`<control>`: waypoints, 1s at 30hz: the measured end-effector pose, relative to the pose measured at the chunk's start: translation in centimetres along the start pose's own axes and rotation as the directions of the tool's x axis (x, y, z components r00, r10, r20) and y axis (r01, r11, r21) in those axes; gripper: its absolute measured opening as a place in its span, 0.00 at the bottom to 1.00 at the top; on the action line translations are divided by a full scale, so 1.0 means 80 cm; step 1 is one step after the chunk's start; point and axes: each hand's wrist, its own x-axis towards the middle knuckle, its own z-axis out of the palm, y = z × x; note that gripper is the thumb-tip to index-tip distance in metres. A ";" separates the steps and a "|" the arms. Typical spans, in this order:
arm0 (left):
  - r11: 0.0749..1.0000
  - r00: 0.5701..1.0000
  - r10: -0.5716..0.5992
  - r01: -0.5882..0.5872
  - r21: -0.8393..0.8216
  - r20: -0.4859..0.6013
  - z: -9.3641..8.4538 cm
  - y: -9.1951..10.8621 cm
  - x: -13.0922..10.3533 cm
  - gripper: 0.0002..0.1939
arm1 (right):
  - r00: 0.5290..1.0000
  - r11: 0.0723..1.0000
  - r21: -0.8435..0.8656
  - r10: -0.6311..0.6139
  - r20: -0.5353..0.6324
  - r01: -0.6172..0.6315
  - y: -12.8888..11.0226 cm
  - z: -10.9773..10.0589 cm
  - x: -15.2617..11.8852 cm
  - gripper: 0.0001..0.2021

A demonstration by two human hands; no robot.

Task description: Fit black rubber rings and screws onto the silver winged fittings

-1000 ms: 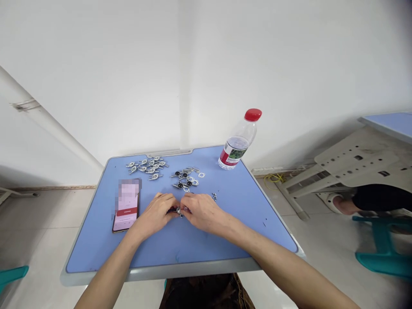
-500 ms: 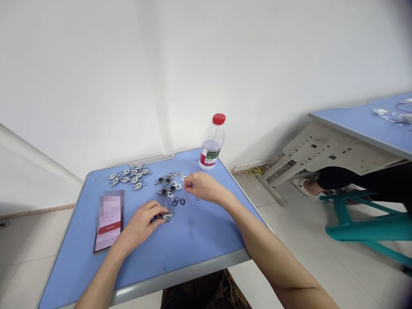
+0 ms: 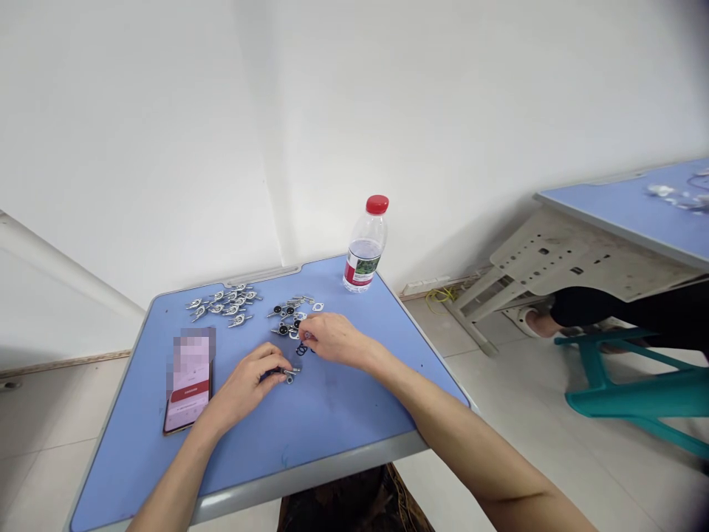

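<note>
My left hand [image 3: 253,383] pinches a small silver metal fitting [image 3: 291,372] close to the tabletop. My right hand [image 3: 335,340] is closed with its fingertips pressed together above the black rubber rings [image 3: 301,349], partly covering them. What those fingertips hold, if anything, is too small to make out. Just beyond it lies a group of metal fittings with round black caps [image 3: 278,311]. A flat silver gasket-like plate [image 3: 318,307] lies behind my right hand. Farther left is a pile of similar silver fittings [image 3: 233,301] without black caps.
A water bottle [image 3: 364,255] with a red cap stands at the back right of the blue table [image 3: 332,428]. On the left lies a phone [image 3: 190,391], its screen lit. A second blue table [image 3: 620,203], a teal stool [image 3: 636,395] and a person's leg [image 3: 576,307] are at right.
My right hand has moved left and slightly toward me, from beside the flat plates to over the black rings. My left hand keeps its hold on the fitting, nearly still.
</note>
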 end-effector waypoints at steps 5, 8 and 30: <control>0.999 1.000 -0.016 0.016 -0.040 -0.004 -0.002 0.000 0.000 0.09 | 1.000 1.000 0.010 -0.027 0.016 0.027 -0.009 0.004 0.001 0.10; 0.998 0.999 -0.041 0.040 -0.055 -0.022 -0.003 0.002 -0.001 0.10 | 0.998 0.998 -0.019 -0.062 0.028 0.062 -0.013 0.009 0.001 0.11; 0.996 0.998 -0.058 0.057 -0.065 -0.019 -0.003 0.000 -0.002 0.13 | 0.990 0.990 -0.092 0.111 0.086 -0.103 0.008 -0.019 -0.005 0.09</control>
